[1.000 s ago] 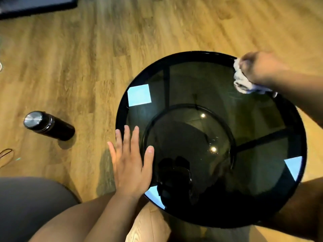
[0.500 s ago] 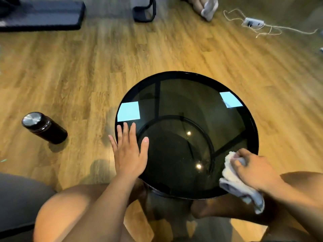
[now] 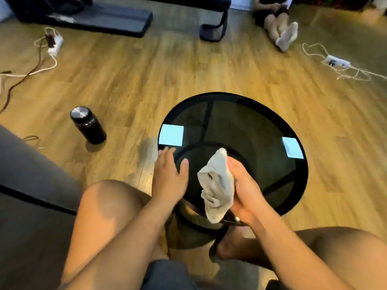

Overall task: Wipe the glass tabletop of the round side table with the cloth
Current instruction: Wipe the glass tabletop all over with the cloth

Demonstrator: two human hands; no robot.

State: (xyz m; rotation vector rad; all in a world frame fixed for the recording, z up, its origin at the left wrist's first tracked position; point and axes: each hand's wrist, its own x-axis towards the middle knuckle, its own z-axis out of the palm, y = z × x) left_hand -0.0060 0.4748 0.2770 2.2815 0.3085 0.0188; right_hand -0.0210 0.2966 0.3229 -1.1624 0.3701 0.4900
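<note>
Two grips at my glass bench [image 3: 251, 126]: left grip [image 3: 169, 178] lies flat, fingers straight. Right grip [image 3: 247, 189] clasps the cloth [image 3: 217, 185], bunched on its left.

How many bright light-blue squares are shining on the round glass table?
2. One light square sits near the left edge of the tabletop, just beyond the left hand; the other is at the right edge. The cloth and right hand may hide more.

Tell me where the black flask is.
In the head view, the black flask stands upright on the wood floor, left of the round side table and apart from it.
</note>
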